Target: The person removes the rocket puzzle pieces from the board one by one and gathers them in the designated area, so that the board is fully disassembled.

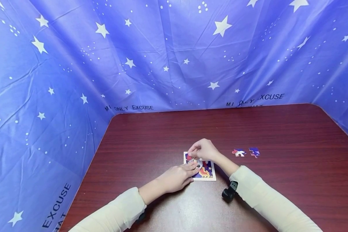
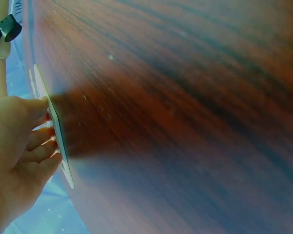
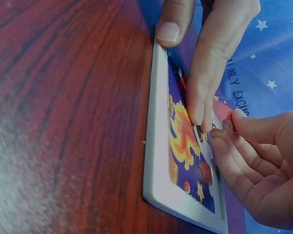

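Note:
A jigsaw puzzle with a white frame lies flat on the table, its picture dark blue with yellow and white shapes. My left hand rests on it from the left, fingers extended over the picture. In the right wrist view, the left thumb touches the white border. Above the far left part of the puzzle, my right hand pinches a puzzle piece with some red on it between thumb and fingers. How far that piece sits in the picture is hidden by the fingers.
Two loose puzzle pieces lie right of the frame: a red and white one and a purple one. The dark red wooden table ends at a blue star-printed curtain at the back and sides.

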